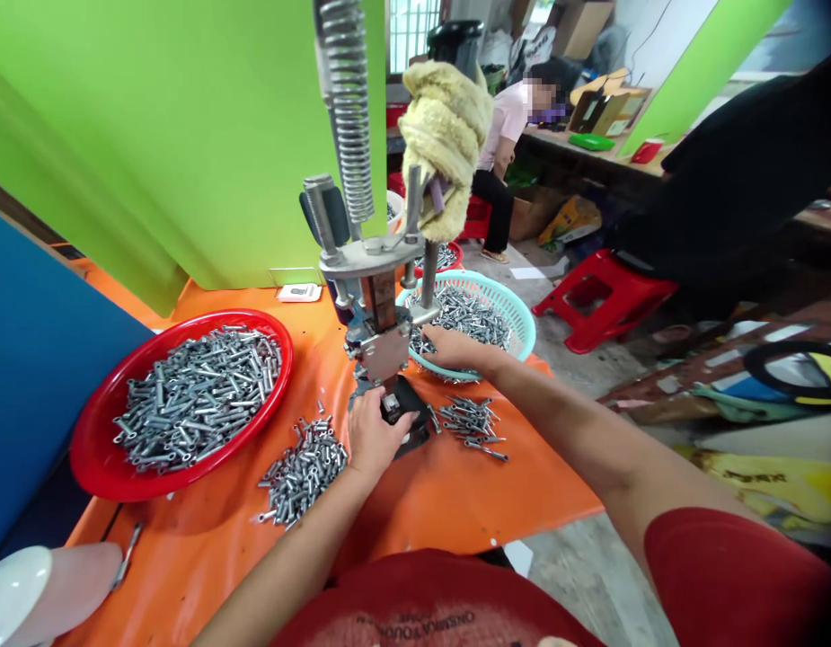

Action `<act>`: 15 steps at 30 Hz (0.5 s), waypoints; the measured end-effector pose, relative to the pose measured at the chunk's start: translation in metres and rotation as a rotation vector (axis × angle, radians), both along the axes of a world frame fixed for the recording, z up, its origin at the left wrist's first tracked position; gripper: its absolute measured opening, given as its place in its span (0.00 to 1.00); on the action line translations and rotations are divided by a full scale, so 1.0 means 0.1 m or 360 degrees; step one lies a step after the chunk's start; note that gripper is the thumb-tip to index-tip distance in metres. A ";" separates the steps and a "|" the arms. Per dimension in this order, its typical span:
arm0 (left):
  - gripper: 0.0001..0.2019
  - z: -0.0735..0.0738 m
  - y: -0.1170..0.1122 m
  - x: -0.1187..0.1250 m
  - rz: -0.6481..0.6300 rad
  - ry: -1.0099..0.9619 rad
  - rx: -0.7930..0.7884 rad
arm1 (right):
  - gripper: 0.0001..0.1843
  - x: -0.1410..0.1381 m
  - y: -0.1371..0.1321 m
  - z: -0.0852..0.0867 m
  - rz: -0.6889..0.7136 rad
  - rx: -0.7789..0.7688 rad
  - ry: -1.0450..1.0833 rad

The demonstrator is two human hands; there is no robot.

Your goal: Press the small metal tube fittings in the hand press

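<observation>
My left hand (376,433) is at the base of a hand press (384,355), its fingers and thumb bent around the small fixture under the ram. Whatever is between the fingertips is too small to name. To the right of the press, my right hand (455,349) is over the near rim of a light teal plastic basket (525,328) full of metal eye-ended rods. Its fingers look curled, and their tips are partly hidden. Beside my left wrist lies a heap of short metal eye-ended sleeves (305,472). A smaller pile of longer eye-ended rods (470,420) lies right of the press base.
A large red basin (84,458) of metal parts stands left on the orange-covered table (428,512). A yellow cloth (446,126) wraps the press's top right. A white container (24,593) is at lower left. A seated person (506,135) and a red stool (600,296) are beyond.
</observation>
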State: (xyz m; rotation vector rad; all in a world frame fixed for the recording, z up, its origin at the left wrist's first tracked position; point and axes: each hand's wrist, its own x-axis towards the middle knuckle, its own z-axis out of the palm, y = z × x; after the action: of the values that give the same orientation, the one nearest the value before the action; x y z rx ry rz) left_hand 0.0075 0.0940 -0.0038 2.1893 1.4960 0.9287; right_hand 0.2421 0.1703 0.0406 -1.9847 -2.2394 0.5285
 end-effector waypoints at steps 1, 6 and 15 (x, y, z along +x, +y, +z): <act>0.20 0.00 0.02 0.01 0.0005 0.0012 -0.0020 | 0.22 0.00 -0.01 -0.01 -0.0010 0.0015 0.0035; 0.10 -0.04 0.10 0.03 -0.0042 0.0048 0.0010 | 0.09 0.02 -0.02 0.01 -0.0012 0.0041 0.0239; 0.09 -0.07 0.15 -0.01 -0.0134 -0.0149 -0.0110 | 0.06 0.16 -0.28 0.32 -0.0162 0.0359 0.0529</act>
State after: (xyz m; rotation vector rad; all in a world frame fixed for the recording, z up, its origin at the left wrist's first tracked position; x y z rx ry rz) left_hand 0.0060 0.1095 -0.0112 2.1124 1.3618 0.9245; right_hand 0.2582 0.1427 0.0725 -1.7424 -1.8972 0.5236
